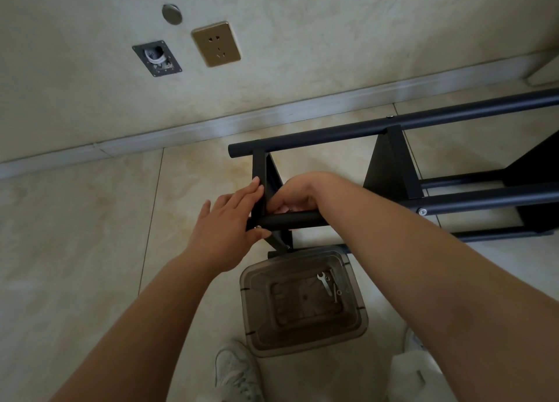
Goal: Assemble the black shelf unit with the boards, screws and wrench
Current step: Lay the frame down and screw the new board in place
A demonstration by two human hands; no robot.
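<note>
The black shelf unit [390,129] lies on its side on the tiled floor, its round tubes running off to the right. My left hand [225,223] lies flat against the end board [260,183], with the thumb under a short tube [290,220] near a screw head. My right hand [298,194] reaches behind that board, its fingers curled just above the tube; what they pinch is hidden. A second black board [388,165] stands further right between the tubes. A small silver wrench [324,283] and screws [335,292] lie in a clear plastic tub [302,338] below the frame.
A wall with a gold socket [216,44] and an open junction box [157,58] rises behind, ending at a grey skirting board [181,129]. My white shoe [236,371] and a white plastic bag [414,377] sit at the bottom of the view.
</note>
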